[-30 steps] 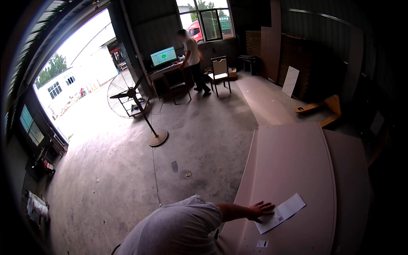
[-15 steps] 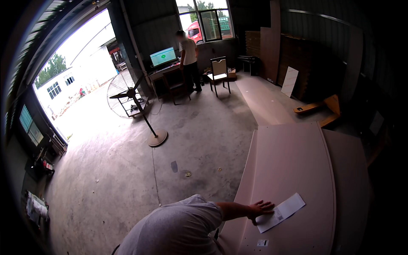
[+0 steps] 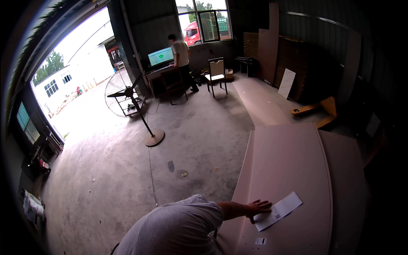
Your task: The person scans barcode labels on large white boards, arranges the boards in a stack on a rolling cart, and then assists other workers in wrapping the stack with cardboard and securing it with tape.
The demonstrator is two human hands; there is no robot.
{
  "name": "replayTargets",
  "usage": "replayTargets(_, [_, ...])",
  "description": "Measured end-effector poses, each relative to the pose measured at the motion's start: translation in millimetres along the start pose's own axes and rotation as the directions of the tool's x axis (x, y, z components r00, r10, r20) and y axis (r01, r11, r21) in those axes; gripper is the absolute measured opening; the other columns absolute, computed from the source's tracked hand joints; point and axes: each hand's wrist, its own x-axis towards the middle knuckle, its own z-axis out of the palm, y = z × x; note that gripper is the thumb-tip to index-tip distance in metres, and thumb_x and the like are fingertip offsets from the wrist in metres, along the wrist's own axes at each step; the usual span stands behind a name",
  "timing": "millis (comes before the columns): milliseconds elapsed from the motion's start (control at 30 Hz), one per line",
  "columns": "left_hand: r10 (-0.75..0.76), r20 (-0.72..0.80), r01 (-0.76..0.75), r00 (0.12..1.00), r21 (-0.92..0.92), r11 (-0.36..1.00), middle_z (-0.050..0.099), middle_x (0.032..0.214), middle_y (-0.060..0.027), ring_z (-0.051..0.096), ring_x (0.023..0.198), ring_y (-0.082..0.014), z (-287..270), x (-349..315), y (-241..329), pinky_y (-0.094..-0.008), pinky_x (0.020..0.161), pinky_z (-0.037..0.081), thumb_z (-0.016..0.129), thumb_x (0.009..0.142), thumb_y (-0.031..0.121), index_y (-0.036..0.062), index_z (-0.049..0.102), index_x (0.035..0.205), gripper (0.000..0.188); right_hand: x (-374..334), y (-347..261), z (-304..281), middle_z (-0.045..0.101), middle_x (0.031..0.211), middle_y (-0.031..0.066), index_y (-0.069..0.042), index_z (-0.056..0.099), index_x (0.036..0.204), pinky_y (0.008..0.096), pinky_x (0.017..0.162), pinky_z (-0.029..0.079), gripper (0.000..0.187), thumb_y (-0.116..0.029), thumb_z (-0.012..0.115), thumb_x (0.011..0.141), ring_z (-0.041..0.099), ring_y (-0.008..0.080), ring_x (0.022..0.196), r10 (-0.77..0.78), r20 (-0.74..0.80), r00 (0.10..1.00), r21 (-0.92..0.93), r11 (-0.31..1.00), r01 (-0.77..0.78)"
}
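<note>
- Concrete floor (image 3: pixel 102 178) of a dim workshop, seen from the head camera, spreads to the left of our reaching hand; beyond it, far to the upper left, an open doorway (image 3: pixel 83 63) lets in bright daylight.
- Under our hand lies a large, smooth, pinkish-brown board (image 3: pixel 289 161), stretching away ahead of it.
- Our left hand (image 3: pixel 258 207) reaches rightward, palm down, fingers extended and slightly spread; it grips nothing, resting on the near end of a white paper sheet (image 3: pixel 287 205).
- That sheet sits flat on the board, slanting up and rightward from under our fingers.
- Our right hand is out of view, so we cannot tell its state.
- Just below the left hand, a small white label (image 3: pixel 261 241) lies on the board.
- Well ahead and left of the hand stands a pedestal fan (image 3: pixel 154 138); beyond it, a person (image 3: pixel 182 55) stands at a desk beside a lit monitor (image 3: pixel 160 56).
- Far ahead and right of the hand is a yellow pallet jack (image 3: pixel 330 106).
</note>
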Motion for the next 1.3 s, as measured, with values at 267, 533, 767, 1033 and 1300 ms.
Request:
replayTargets(267, [-0.022,0.007,0.022,1.000,0.001,1.000,-0.004,0.163,-0.0141,-0.006,0.150,-0.0338,6.4,-7.6,-3.4,-0.0576,0.118,0.011,0.092,0.046,0.048,0.0247,0.009,0.157,0.141,2.6,6.4,8.9,0.067,0.104,0.0233,0.006,0.068,0.103,0.0432,0.068,0.053,0.028,-0.013,0.070,0.081,0.065,0.0337,0.078,-0.060,0.014,0.998,-0.038,0.997,0.061])
replayTargets(533, [0.054,-0.019,-0.053,0.998,0.026,0.998,0.003,0.162,-0.0162,0.003,0.149,-0.0362,-3.4,7.7,8.0,-0.0589,0.115,0.017,0.091,0.050,0.048,0.0233,0.014,0.156,0.134,36.6,68.1,49.3,0.067,0.105,0.0241,0.006,0.069,0.103,0.0439,0.069,0.054,0.028,-0.013,0.069,0.082,0.066,0.0347,0.080,-0.624,0.124,0.772,-0.653,0.534,0.537])
replayTargets(767, [-0.042,0.002,0.042,0.999,0.028,0.999,0.002,0.163,-0.0130,0.003,0.150,-0.0345,-16.6,-11.6,8.8,-0.0587,0.116,0.017,0.090,0.054,0.049,0.0272,0.015,0.156,0.128,1.3,84.6,0.5,0.063,0.112,0.0244,0.003,0.058,0.119,0.0453,0.096,0.046,0.043,-0.013,0.072,0.081,0.059,0.0397,0.111,-0.058,0.072,0.996,-0.423,0.902,0.083])
replayTargets(1033, [-0.033,0.038,0.031,0.999,0.069,0.997,0.003,0.163,-0.0132,0.004,0.150,-0.0344,-19.5,-10.6,16.2,-0.0568,0.118,0.017,0.087,0.059,0.048,0.0281,0.015,0.156,0.123,-6.7,75.9,5.1,0.063,0.107,0.0259,0.003,0.058,0.111,0.0463,0.091,0.048,0.039,-0.011,0.074,0.078,0.061,0.0420,0.106,-0.078,0.023,0.997,-0.350,0.933,0.082])
replayTargets(1300, [0.050,-0.109,-0.046,0.993,0.044,0.998,0.011,0.163,-0.0099,0.008,0.149,-0.0390,8.4,-33.8,-4.1,-0.0616,0.115,0.018,0.082,0.072,0.040,0.0359,0.039,0.147,0.086,-4.0,64.8,7.1,0.065,0.101,0.0248,0.002,0.059,0.107,0.0465,0.087,0.049,0.039,-0.013,0.077,0.075,0.063,0.0425,0.100,-0.112,0.063,0.992,-0.391,0.912,0.128])
